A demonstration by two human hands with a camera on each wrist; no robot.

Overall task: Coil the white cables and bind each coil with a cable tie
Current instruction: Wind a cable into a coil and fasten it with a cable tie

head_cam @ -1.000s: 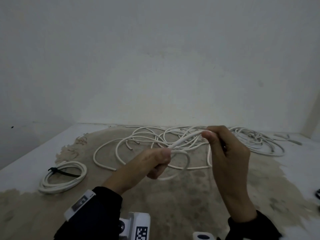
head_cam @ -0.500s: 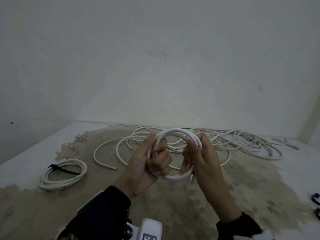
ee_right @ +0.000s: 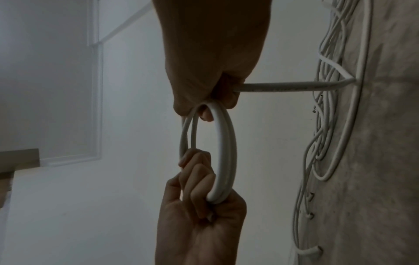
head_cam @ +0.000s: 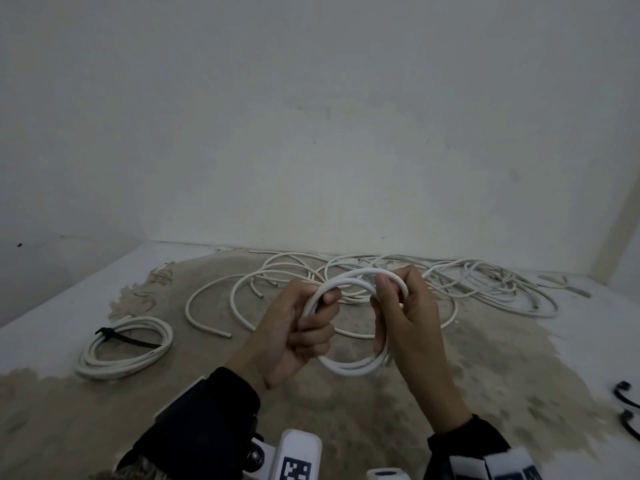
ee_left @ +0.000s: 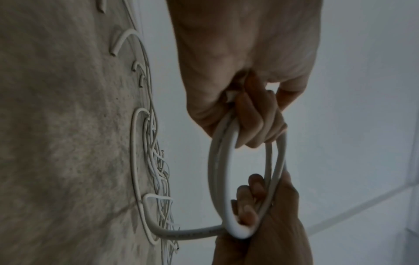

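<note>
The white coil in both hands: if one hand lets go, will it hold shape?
Probably not: the coil is untied, so its springy-looking loops would likely open. The left hand and right hand grip opposite sides. A tail runs off, apt to drag.

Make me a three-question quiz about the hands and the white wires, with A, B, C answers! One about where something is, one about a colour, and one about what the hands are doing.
1. Where does the finished bundle lie?
A. to the left of the hands
B. on the wall
C. under the right sleeve

2. What colour is the cable tie around that bundle?
A. red
B. black
C. yellow

3. What is happening with the small coil?
A. it lies flat on the floor
B. it hangs from a hook
C. both hands hold it up

Answers:
1. A, since the head view shows it on the floor left of the left hand.
2. B, since a dark strap crosses the white loops.
3. C, since the left hand and the right hand each curl fingers round the coil, above the floor, with one strand trailing to the loose cables.
</note>
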